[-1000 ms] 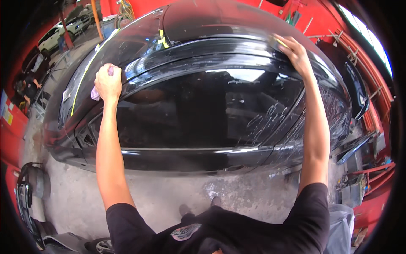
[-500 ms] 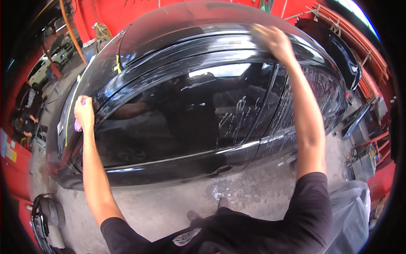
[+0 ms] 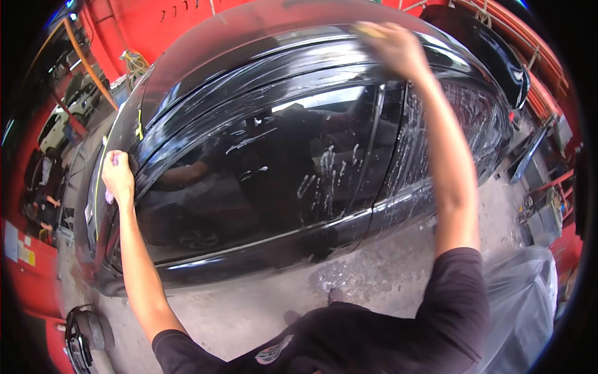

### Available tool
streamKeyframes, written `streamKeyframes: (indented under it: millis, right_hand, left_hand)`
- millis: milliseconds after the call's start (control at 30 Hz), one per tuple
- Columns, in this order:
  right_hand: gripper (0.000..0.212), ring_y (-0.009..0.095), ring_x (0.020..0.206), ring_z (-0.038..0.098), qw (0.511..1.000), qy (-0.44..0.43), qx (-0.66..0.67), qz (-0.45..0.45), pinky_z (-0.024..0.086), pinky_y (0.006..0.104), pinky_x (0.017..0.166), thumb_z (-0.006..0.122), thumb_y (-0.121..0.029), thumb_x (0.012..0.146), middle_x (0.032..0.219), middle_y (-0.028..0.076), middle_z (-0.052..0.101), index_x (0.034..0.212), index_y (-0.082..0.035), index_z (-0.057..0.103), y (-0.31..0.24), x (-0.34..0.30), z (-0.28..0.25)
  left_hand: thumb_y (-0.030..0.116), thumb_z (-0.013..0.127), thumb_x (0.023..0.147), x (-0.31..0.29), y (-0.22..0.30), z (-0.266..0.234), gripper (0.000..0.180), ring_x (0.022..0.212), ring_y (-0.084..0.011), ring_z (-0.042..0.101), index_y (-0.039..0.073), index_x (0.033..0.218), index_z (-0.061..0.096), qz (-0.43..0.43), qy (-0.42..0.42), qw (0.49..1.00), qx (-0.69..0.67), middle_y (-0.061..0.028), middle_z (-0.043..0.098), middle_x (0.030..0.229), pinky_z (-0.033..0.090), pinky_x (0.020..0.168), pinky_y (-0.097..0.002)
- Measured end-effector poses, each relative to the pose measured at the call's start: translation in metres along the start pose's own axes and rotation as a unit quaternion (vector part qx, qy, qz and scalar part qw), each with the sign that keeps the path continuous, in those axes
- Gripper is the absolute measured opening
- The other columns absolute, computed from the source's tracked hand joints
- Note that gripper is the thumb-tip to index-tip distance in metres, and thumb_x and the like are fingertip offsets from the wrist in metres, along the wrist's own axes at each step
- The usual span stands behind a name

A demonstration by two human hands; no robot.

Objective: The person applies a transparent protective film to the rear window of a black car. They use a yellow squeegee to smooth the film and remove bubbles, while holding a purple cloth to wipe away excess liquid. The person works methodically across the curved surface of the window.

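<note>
A black car (image 3: 261, 249) stands side-on before me, its roof edge and windows streaked with wet, whitish marks. My right hand (image 3: 402, 53) is stretched to the roof edge above the side windows, closed on a yellowish pad (image 3: 370, 30) that is pressed to the surface; motion blurs both. At the front end of the side window, near the windshield pillar, my left hand (image 3: 118, 177) is closed around a crumpled purple cloth (image 3: 109, 197). Yellow-green tape (image 3: 140, 126) is stuck by the windshield's upper corner, and more tape runs down beside my left hand.
Clear plastic sheeting (image 3: 517, 299) drapes something at my right. A black car part (image 3: 78, 340) lies on the concrete floor (image 3: 218, 318) at lower left. Red pipes and a dark panel (image 3: 498, 68) stand beyond the car's rear. Another person (image 3: 47, 193) is at far left.
The view has tilted, so the car sits lower on the left. My right hand remains at the roof edge, shifted slightly up and left in view; my left hand still grips the purple cloth.
</note>
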State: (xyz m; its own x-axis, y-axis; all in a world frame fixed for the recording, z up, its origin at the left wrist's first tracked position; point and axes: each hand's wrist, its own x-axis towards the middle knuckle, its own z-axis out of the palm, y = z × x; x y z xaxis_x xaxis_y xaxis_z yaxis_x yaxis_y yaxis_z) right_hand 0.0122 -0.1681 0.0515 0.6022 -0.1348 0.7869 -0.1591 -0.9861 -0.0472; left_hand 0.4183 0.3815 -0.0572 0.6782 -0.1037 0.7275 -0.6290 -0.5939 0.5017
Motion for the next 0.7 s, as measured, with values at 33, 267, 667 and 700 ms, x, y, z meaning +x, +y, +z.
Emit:
streamKeyframes:
  millis: [33,267,667,700]
  right_hand:
    - [0.038,0.029,0.106,0.074,1.000,0.012,-0.015,0.023,0.055,0.0430,0.101,0.063,-0.037,0.104,0.113,0.009,0.078,0.135,-0.019,0.076,0.065,-0.020,-0.040]
    - [0.035,0.032,0.109,0.068,0.998,0.038,-0.021,-0.047,0.054,0.0494,0.096,0.073,-0.028,0.095,0.107,0.009,0.071,0.129,-0.027,0.078,-0.212,0.029,0.090]
    - [0.032,0.024,0.107,0.076,0.980,0.086,-0.149,0.095,0.059,0.0424,0.094,0.066,-0.020,0.098,0.117,0.011,0.077,0.128,-0.021,0.079,-0.040,-0.020,0.003]
    - [0.033,0.026,0.104,0.076,0.995,0.053,0.038,0.075,0.061,0.0456,0.090,0.073,-0.020,0.091,0.112,0.010,0.078,0.123,-0.021,0.080,-0.089,-0.007,0.036]
  left_hand:
    - [0.027,0.064,0.094,0.002,0.007,0.010,0.029,0.094,-0.0352,0.072,0.002,0.104,0.074,-0.014,-0.004,1.000,-0.013,-0.0197,0.075,0.098,0.053,0.088,-0.0438]
    - [0.029,0.064,0.096,0.000,-0.008,0.012,0.031,0.091,-0.0349,0.071,0.000,0.103,0.073,0.041,0.035,0.999,-0.012,-0.0202,0.074,0.094,0.053,0.086,-0.0436]
    - [0.032,0.064,0.095,-0.004,-0.010,0.013,0.034,0.095,-0.0363,0.072,0.002,0.106,0.075,0.013,0.043,0.998,0.038,-0.0199,0.076,0.100,0.053,0.087,-0.0449]
    - [0.032,0.064,0.095,-0.001,-0.008,0.015,0.034,0.095,-0.0363,0.072,0.001,0.106,0.075,0.014,0.044,0.998,0.030,-0.0197,0.076,0.100,0.053,0.087,-0.0449]
